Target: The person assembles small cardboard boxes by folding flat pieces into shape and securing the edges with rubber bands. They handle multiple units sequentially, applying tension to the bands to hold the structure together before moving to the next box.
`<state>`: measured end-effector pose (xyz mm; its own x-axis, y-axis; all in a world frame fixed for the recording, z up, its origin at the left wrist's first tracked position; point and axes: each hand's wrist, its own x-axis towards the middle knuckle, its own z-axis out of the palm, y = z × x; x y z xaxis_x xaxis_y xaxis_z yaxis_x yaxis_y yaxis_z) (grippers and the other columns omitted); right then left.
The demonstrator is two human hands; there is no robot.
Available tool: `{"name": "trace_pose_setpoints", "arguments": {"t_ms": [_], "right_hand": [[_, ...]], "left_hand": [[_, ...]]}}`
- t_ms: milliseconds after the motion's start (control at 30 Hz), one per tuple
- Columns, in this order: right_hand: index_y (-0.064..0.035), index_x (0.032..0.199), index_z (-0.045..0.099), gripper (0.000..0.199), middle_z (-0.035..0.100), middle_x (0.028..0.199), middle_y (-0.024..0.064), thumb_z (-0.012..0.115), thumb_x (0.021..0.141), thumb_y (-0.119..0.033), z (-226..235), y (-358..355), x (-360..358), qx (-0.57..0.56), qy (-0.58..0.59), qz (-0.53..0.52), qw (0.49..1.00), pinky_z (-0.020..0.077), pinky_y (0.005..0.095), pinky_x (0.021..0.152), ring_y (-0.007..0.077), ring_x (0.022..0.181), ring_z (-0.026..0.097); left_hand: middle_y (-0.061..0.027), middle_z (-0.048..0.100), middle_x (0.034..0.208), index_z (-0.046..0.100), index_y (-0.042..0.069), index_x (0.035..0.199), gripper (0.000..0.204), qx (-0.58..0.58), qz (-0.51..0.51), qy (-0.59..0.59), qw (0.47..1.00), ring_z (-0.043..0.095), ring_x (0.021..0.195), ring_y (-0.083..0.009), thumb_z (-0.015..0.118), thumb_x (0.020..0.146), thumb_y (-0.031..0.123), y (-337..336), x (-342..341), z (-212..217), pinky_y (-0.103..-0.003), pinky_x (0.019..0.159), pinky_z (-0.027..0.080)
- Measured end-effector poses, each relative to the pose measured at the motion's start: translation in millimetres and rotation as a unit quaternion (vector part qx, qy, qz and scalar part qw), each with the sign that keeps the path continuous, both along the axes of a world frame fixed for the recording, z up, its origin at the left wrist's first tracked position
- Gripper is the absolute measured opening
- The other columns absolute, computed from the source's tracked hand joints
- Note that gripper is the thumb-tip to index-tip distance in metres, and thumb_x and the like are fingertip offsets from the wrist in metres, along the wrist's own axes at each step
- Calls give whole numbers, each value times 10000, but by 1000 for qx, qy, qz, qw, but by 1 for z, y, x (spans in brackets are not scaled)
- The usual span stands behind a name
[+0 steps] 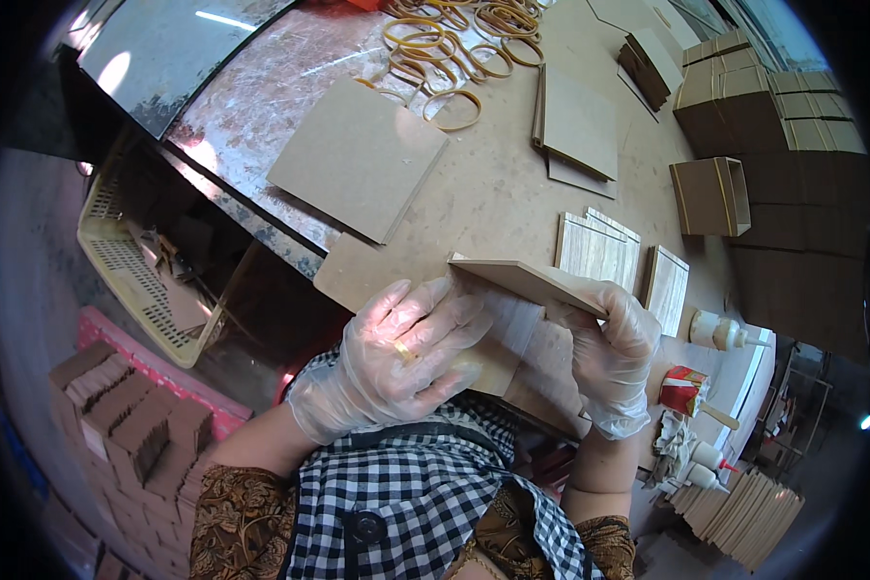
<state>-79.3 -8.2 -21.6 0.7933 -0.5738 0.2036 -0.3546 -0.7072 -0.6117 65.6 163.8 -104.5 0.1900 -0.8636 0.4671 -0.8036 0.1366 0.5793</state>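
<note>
Both my hands wear clear, thin plastic gloves. My right hand (616,350) grips the right end of a tilted brown fibreboard panel (517,277). Below that panel are wood-grain boards (503,324), partly hidden; whether they are joined to it I cannot tell. My left hand (411,350) is open, its fingers stretched out beside these boards; contact with them is unclear. A small yellowish spot shows on this glove. Beyond my hands, a stack of square fibreboard panels (358,159) lies on the table, with light wood-grain pieces (594,249) to the right.
Brown ring-shaped bands (451,108) are heaped at the back. More panels (578,121) stand right of them, near assembled boxes (715,196). A white glue bottle (715,331) and red-and-yellow container (681,390) lie at right. Left below are a cream basket (130,280) and stacked brown pieces (130,416).
</note>
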Motion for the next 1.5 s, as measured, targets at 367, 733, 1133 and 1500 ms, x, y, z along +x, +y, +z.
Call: {"name": "trace_pose_setpoints", "arguments": {"t_ms": [367, 733, 1133, 1500], "right_hand": [[-51, 935, 704, 207, 669, 767, 129, 776, 750, 6, -1, 0, -1, -14, 1, 14, 1000, 522, 356, 606, 293, 670, 672], [-63, 883, 640, 115, 647, 752, 144, 719, 800, -59, -9, -2, -5, -57, -21, 14, 998, 517, 418, 618, 352, 702, 656], [-24, 1254, 554, 410, 688, 1107, 102, 710, 935, -230, -26, 32, -60, 224, -455, -333, 795, 559, 299, 795, 204, 897, 696], [32, 1232, 544, 373, 648, 1119, 135, 634, 967, -215, -25, 55, -62, 654, -372, -274, 600, 550, 271, 743, 185, 851, 660]], "left_hand": [[-114, 662, 1210, 680, 56, 1190, 476, 8, -18, 5, 1000, 614, 1123, -314, 708, 807, 338, 3, 5, 6, -444, 923, 450], [-165, 566, 1328, 472, -30, 1378, 723, -60, -64, 276, 957, 513, 1283, -280, 841, 773, 118, -51, 46, 30, -413, 1106, 401], [-51, 711, 959, 731, 50, 921, 176, -55, -114, 376, 918, 647, 956, -205, 781, 773, -35, -75, 32, 9, -405, 1001, 441], [-57, 671, 1043, 724, 39, 986, 248, -35, -129, 436, 890, 625, 951, -149, 728, 799, -124, -75, 33, 6, -284, 849, 518]]}}
